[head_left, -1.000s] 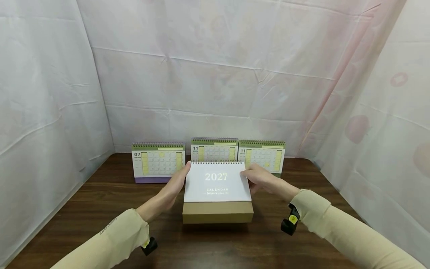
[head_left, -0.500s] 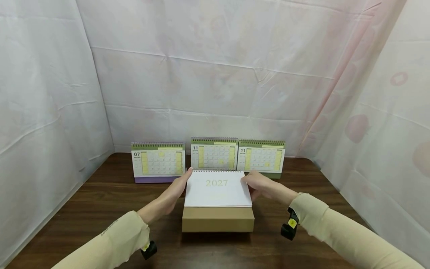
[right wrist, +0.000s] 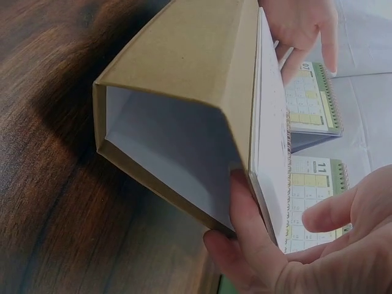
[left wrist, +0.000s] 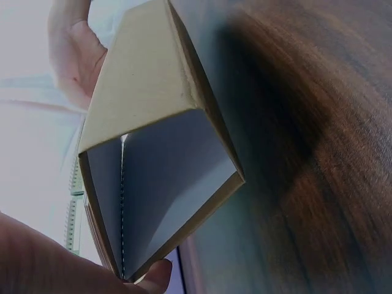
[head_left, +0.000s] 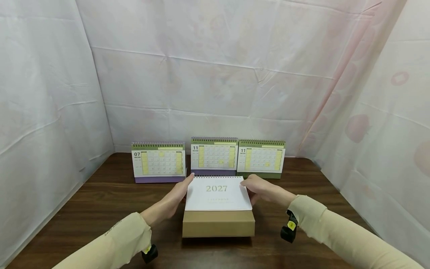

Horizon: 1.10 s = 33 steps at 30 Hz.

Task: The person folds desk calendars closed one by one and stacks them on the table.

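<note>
Between both hands is a desk calendar [head_left: 218, 193] with a white "2027" cover, a wire spiral along its top and a brown card stand. My left hand [head_left: 173, 198] grips its left side near the spiral; the left wrist view has a fingertip [left wrist: 157, 275] curled on the stand's edge. At the right side, my right hand [head_left: 261, 187] holds the upper corner, one finger [right wrist: 250, 220] reaching inside the stand's hollow end in the right wrist view. The calendar leans back with its spiral edge away from me. A shadow lies under its front; whether it touches the table is unclear.
Three more desk calendars stand along the back: a purple-based one showing 07 [head_left: 159, 164], a purple-based one showing 11 [head_left: 215, 155] and a green-based one showing 11 [head_left: 261, 157]. Pale cloth [head_left: 215, 74] walls surround the dark wooden table [head_left: 100, 209].
Both hands have brought the 2027 calendar lower and closer to me, uncovering more of the middle calendar behind it. The three back calendars have not moved.
</note>
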Tool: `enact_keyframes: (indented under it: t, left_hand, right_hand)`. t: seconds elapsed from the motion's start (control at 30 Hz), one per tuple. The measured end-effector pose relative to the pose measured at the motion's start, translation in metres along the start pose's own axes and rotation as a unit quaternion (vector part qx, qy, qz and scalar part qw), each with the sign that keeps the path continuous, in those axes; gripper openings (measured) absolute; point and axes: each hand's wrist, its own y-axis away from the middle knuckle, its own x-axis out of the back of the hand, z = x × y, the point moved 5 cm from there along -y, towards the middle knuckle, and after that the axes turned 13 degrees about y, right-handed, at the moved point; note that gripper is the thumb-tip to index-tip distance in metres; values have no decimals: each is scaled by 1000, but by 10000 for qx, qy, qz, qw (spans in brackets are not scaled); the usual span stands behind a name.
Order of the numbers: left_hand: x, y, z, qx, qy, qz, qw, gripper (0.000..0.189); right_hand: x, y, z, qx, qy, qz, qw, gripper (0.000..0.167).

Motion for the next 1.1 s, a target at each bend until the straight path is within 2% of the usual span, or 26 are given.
enact_keyframes:
  t: [0.17, 0.4, 0.57, 0.9, 1.1]
  left_hand:
    - [0, 0, -4, 101, -36, 183, 9998, 83]
    - [2, -1, -9, 456, -65, 604, 9971, 95]
    - [2, -4, -13, 550, 10, 624, 9965, 101]
    - [-1, -7, -20, 539, 107, 520, 9971, 93]
    - [-1, -10, -20, 537, 49, 578, 9969, 90]
  right_hand:
    - [-2, -1, 2, -1, 15, -29, 10000, 34]
    - [-6, -2, 6, -56, 93, -2, 9999, 33]
    - [-9, -2, 5, -90, 104, -27, 9999, 31]
    - [-15, -3, 8, -95, -64, -13, 9999, 31]
    - [-16, -3, 10, -110, -113, 36, 9999, 31]
